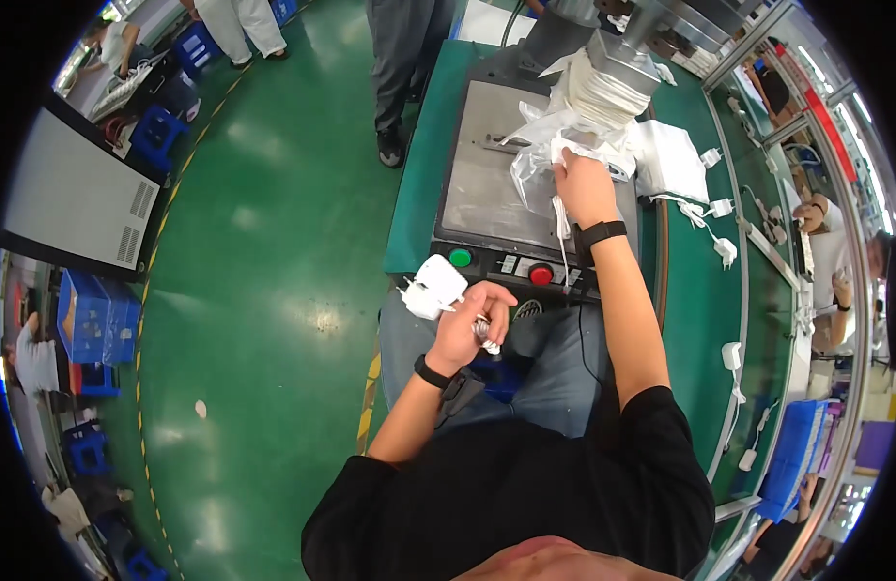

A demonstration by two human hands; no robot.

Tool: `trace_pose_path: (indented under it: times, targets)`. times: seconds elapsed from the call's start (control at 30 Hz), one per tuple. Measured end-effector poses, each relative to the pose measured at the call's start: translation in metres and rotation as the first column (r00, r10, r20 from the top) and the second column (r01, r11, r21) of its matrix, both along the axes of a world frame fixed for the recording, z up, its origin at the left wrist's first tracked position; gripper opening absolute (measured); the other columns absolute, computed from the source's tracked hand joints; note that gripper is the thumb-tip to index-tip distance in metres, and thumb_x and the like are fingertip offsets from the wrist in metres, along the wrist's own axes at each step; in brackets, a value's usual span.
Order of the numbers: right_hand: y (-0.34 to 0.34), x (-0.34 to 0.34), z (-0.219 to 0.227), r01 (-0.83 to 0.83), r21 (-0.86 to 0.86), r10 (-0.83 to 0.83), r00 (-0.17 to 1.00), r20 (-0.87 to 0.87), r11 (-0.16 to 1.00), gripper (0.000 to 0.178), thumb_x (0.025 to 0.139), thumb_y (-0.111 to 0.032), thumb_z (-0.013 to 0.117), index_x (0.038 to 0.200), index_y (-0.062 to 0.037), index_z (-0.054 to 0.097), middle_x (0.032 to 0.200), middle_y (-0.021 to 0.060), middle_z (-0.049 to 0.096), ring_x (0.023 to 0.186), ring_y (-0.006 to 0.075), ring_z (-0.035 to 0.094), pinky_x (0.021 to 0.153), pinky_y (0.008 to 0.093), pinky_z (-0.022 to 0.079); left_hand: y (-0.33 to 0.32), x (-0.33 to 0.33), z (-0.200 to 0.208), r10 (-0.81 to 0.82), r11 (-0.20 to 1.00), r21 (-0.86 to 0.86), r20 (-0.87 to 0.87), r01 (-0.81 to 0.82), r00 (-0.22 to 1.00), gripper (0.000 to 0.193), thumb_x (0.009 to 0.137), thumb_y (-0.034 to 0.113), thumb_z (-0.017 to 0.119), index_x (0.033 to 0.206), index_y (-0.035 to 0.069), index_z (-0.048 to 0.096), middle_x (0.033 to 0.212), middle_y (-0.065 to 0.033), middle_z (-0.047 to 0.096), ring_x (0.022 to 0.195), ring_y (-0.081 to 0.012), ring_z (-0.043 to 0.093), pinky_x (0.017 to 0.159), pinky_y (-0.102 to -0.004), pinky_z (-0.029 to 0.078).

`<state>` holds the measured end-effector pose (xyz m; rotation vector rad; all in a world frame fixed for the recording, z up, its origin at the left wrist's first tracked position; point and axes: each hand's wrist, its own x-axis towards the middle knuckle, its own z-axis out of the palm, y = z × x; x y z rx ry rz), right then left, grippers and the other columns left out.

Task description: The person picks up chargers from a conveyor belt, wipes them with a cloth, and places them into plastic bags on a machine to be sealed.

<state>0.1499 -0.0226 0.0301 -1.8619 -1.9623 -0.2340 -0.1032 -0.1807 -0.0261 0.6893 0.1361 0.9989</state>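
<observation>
My left hand [464, 331] is closed around the bundled cable [486, 336] of a white plug-in power adapter [438, 283], in front of the machine's near edge. The adapter's body and metal prongs stick out past the thumb side; whether a second one lies against it I cannot tell. Farther off, my right hand [587, 192] reaches over the machine's metal plate [482, 208]. Its fingers pinch a crumpled clear plastic bag [531, 176] below a thick stack of white bags [603, 95]. The fingertips are partly hidden. Beneath this hand a white cable [562, 223] hangs down.
The machine's front panel carries a green button [460, 258] and a red button [540, 275]. Right of it lie a white bag pile [671, 160] and several adapters [724, 252] on a green surface beside a metal frame. A person stands beyond the bench [409, 68].
</observation>
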Motion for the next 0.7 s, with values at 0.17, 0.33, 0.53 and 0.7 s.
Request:
trace_pose_path:
  times: [0.17, 0.33, 0.53, 0.7]
  targets:
    - [-0.016, -0.025, 0.02, 0.129, -0.232, -0.111, 0.99, 0.086, 0.964, 0.047, 0.094, -0.032, 0.064, 0.131, -0.0037, 0.06, 0.084, 0.0179, 0.071, 0.082, 0.0398, 0.068, 0.068, 0.0452, 0.054, 0.012, -0.018, -0.015, 0.206, 0.978, 0.042, -0.321, -0.204, 0.924, 0.041, 0.108, 0.035, 0.041, 0.103, 0.0, 0.062, 0.07, -0.0057, 0.057, 0.068, -0.0162, 0.056, 0.062, -0.0288, 0.047]
    - [-0.039, 0.006, 0.024, -0.122, -0.211, 0.083, 0.979, -0.185, 0.97, 0.049, 0.093, -0.034, 0.068, 0.129, -0.0029, 0.061, 0.078, 0.0145, 0.069, 0.074, 0.0324, 0.067, 0.068, 0.0405, 0.052, 0.039, -0.025, -0.026, 0.461, 0.887, 0.264, -0.511, -0.378, 0.726, 0.037, 0.107, 0.031, 0.044, 0.097, 0.001, 0.063, 0.088, -0.0071, 0.065, 0.086, -0.015, 0.061, 0.08, -0.0292, 0.05]
    - [-0.171, 0.042, -0.028, 0.162, -0.056, -0.157, 0.718, -0.678, 0.985, 0.028, 0.098, -0.026, 0.066, 0.092, 0.001, 0.065, 0.067, 0.0055, 0.064, 0.056, 0.0101, 0.056, 0.052, 0.0275, 0.044, 0.053, -0.022, -0.054, 0.449, 0.892, 0.326, -0.55, -0.314, 0.704, 0.038, 0.108, 0.032, 0.044, 0.097, 0.002, 0.064, 0.095, -0.0088, 0.068, 0.09, -0.0166, 0.063, 0.086, -0.031, 0.049]
    - [-0.209, 0.04, -0.072, -0.026, -0.14, -0.101, 0.563, -0.82, 0.99, 0.024, 0.093, -0.022, 0.07, 0.104, -0.0016, 0.067, 0.09, 0.0063, 0.068, 0.08, 0.0162, 0.064, 0.072, 0.0316, 0.053, 0.057, -0.023, -0.065, 0.444, 0.892, 0.236, -0.625, -0.386, 0.642, 0.033, 0.106, 0.032, 0.046, 0.103, 0.003, 0.061, 0.098, -0.0091, 0.066, 0.093, -0.0206, 0.063, 0.091, -0.0356, 0.048]
